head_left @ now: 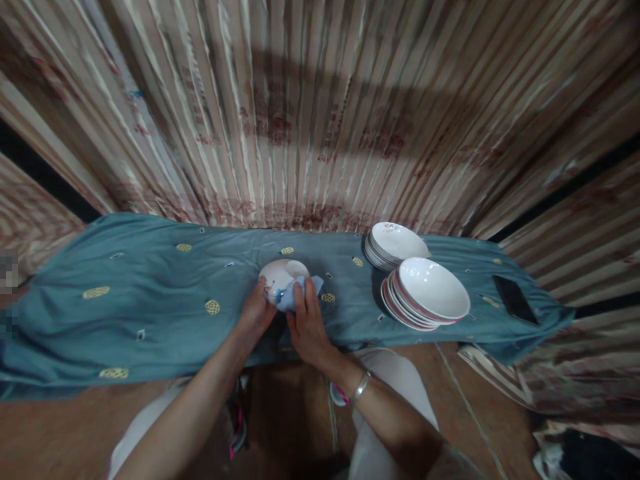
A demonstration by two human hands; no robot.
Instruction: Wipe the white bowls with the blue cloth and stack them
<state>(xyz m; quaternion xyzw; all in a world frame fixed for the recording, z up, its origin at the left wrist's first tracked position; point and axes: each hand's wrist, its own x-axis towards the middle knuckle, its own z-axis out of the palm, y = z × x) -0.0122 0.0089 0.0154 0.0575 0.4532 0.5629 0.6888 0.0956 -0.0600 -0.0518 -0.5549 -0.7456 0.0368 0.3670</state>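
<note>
Over the front part of the cloth-covered table, my left hand [257, 305] grips the left edge of a white bowl [278, 272]. The bowl is tilted, and part of it is hidden behind my hands. A light blue cloth [287, 298] is bunched under the fingers of my right hand [309, 320], which presses it against the bowl's near right side. To the right stands a stack of white bowls with red rims [434, 290]. Just behind it sits another stack of white dishes [396, 243], with a floral print showing on the top one.
A teal tablecloth [165, 300] with yellow pineapple prints covers the long table. A dark phone [515, 300] lies near its right end. Pleated, patterned curtains [310, 133] hang right behind the table. My knees are at its front edge, above a brown floor.
</note>
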